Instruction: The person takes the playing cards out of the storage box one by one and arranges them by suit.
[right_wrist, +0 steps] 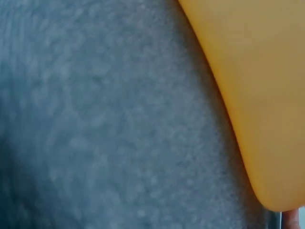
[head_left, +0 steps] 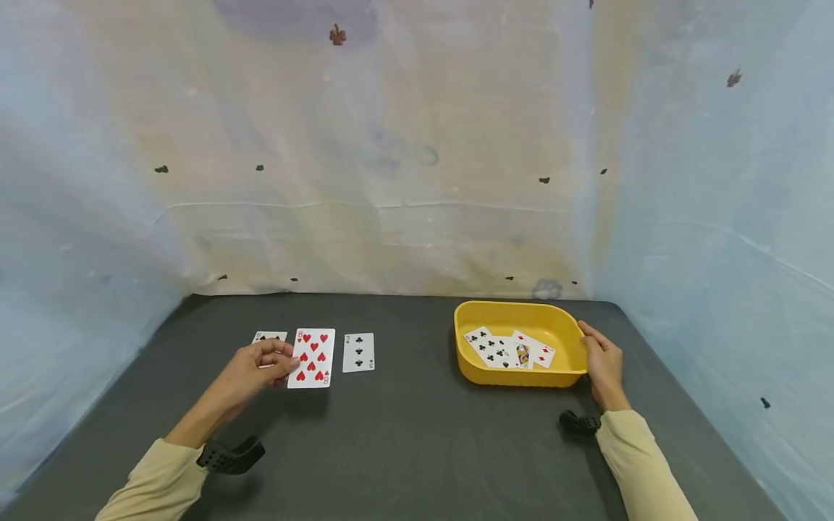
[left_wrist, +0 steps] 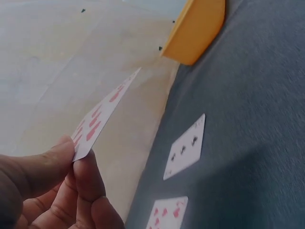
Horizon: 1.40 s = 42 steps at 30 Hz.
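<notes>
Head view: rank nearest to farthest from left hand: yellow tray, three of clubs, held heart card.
1. Held heart card: pinched in left hand.
2. Three of clubs: just right of that card.
3. Yellow tray: farther right.

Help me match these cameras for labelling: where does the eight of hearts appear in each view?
Head: the eight of hearts is left of centre, pinched by the left hand.
Left wrist: left of centre, seen nearly edge-on; the hearts card at the bottom is another.
Right wrist: not in it.
Shared landmark: the yellow tray, right of centre, at the top, and along the right side, respectively.
</notes>
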Available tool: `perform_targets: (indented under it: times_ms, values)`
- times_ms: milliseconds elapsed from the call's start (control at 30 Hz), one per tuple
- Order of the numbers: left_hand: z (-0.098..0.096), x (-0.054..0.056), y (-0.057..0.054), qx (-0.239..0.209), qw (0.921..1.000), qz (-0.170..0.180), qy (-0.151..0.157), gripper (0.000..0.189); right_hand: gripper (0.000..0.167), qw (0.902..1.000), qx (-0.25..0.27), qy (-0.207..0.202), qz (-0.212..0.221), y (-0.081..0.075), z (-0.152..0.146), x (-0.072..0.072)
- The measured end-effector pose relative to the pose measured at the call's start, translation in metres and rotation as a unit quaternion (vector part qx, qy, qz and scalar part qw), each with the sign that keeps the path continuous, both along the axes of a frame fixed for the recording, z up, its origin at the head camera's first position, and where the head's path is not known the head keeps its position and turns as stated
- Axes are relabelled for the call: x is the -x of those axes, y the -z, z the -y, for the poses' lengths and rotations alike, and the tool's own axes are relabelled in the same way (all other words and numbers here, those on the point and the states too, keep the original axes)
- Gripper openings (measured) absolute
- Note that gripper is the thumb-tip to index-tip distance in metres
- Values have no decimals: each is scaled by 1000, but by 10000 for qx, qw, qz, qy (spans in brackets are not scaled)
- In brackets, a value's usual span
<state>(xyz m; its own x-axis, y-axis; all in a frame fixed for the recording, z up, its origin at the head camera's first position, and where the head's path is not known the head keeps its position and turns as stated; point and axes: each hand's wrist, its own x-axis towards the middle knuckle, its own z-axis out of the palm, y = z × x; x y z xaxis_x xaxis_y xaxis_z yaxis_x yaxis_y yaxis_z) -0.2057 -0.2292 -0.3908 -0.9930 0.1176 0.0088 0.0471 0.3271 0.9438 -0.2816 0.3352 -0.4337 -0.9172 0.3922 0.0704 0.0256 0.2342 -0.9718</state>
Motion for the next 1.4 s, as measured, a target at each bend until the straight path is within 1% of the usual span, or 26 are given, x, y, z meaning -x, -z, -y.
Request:
perform_targets:
  times_ms: [100,233,367,467,567,633,867,967,1133,1233,1400]
  values:
    - [3,-2,3,72,9999,87,30,35,42,9999,44,105,-60,0,-1,1]
    - [7,-5,8,84,9998,195,54,33,42,9998,64,143,-83,1,-3,2]
    - [10,-6,11,23,9993,368,63,31,42,9998,45,173,-101,1,-3,2]
    - [13,-6,14,72,9986,521,57,30,42,9998,42,141,-135,1,-3,3]
    - [16,-6,17,218,9978,625,63,30,42,9998,10,118,-141,1,-3,3]
    - [18,-6,18,263,9972,697,103,30,42,9998,3,118,-137,1,-3,3]
    - [22,-8,24,285,9954,810,430,24,42,9997,-5,167,-156,3,-1,4]
    - [21,-9,27,389,9947,834,451,21,42,9997,-8,170,-179,3,-1,3]
    - [20,-11,31,768,9929,874,261,17,43,9998,-85,130,-156,4,-1,1]
    - [18,-12,34,963,9912,899,89,16,42,9998,-52,109,-181,5,-1,1]
    - [16,-15,35,1381,9877,713,-179,18,42,9997,-66,113,-214,6,-1,1]
